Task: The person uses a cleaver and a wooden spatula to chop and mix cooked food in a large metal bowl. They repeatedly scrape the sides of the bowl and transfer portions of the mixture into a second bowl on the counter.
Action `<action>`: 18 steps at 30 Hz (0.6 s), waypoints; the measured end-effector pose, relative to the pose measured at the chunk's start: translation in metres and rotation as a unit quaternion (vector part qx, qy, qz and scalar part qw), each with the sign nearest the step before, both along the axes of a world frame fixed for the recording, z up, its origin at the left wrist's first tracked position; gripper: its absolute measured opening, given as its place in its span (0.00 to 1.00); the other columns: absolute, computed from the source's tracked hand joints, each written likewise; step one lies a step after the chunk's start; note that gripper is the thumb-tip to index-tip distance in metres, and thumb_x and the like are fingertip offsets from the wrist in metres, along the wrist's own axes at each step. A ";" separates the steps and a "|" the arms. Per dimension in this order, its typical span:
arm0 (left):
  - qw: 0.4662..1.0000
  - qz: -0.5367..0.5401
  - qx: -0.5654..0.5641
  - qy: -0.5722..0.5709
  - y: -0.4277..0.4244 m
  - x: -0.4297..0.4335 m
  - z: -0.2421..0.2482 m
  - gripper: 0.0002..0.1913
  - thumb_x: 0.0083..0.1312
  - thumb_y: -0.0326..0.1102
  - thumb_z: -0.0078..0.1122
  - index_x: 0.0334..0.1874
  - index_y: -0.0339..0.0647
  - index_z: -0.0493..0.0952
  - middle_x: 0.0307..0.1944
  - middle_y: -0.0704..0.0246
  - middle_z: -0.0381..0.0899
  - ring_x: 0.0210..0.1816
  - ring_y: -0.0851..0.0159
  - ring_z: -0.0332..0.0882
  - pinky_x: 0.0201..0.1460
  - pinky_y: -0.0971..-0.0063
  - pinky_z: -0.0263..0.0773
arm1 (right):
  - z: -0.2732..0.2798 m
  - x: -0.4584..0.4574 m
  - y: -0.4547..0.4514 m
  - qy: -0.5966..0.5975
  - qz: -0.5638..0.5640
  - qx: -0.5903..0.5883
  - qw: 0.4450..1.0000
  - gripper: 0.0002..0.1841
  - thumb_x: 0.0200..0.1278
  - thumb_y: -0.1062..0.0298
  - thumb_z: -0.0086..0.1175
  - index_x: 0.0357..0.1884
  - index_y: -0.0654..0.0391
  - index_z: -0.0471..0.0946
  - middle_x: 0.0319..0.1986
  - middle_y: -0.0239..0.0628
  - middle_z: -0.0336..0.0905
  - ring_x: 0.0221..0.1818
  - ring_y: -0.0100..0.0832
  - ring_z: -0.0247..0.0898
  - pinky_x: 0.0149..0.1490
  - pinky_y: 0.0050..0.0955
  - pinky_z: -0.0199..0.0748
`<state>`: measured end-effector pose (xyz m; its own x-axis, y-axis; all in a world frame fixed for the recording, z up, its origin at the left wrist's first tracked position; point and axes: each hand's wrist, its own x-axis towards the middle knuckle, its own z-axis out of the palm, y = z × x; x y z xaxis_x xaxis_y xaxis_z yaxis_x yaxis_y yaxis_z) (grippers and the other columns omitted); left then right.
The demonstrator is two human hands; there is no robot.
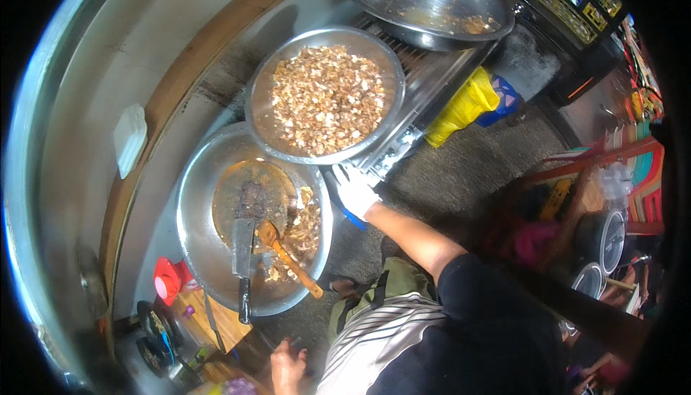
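My right hand [355, 194], in a white glove, reaches to the near rim of a steel bowl [258, 98]. Its fingertips meet or pass under the rim; I cannot tell whether they grip it. Chopped brown and pale pieces [326, 101] heap inside that bowl. Below it, a wider metal basin [189, 233] holds a round chopping board [227, 195] and more brown scraps [305, 233]. A cleaver [243, 249] and a wooden spoon [286, 260] lie there, handles over the rim. My bare left hand [289, 365] hangs low, fingers bent; whether it holds anything is unclear.
Another steel bowl [432, 9] with residue stands on a grated metal counter [415, 66]. Beside it hangs a yellow bag [467, 106]. A knife [213, 322] rests on a wooden board [232, 322], near a red container [171, 279]. Black lidded containers [599, 244] stand far right.
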<state>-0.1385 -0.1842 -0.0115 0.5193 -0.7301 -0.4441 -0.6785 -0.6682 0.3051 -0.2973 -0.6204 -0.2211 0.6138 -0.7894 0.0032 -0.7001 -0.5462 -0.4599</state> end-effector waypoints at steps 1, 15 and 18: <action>1.000 -0.017 -0.017 -0.017 0.003 -0.001 0.001 0.25 0.57 0.31 0.76 0.57 0.31 0.82 0.35 0.51 0.86 0.36 0.49 0.87 0.44 0.59 0.81 | 0.006 -0.001 -0.006 0.037 0.038 -0.017 0.998 0.33 0.78 0.65 0.39 0.83 0.58 0.53 0.75 0.65 0.56 0.77 0.62 0.55 0.79 0.54 0.57; 0.997 0.059 0.047 0.009 0.039 -0.020 0.011 0.23 0.54 0.33 0.77 0.50 0.30 0.83 0.43 0.44 0.86 0.47 0.39 0.86 0.50 0.53 0.81 | -0.031 0.007 -0.014 0.106 0.070 -0.112 0.985 0.19 0.70 0.70 0.47 0.56 0.68 0.79 0.55 0.62 0.77 0.63 0.59 0.71 0.70 0.60 0.65; 0.993 0.082 0.085 0.012 0.061 -0.021 0.006 0.22 0.52 0.32 0.78 0.48 0.31 0.83 0.45 0.45 0.86 0.48 0.39 0.85 0.52 0.53 0.81 | -0.037 0.004 -0.017 0.034 0.087 -0.043 0.995 0.18 0.68 0.68 0.50 0.53 0.67 0.81 0.53 0.60 0.78 0.59 0.58 0.75 0.66 0.57 0.70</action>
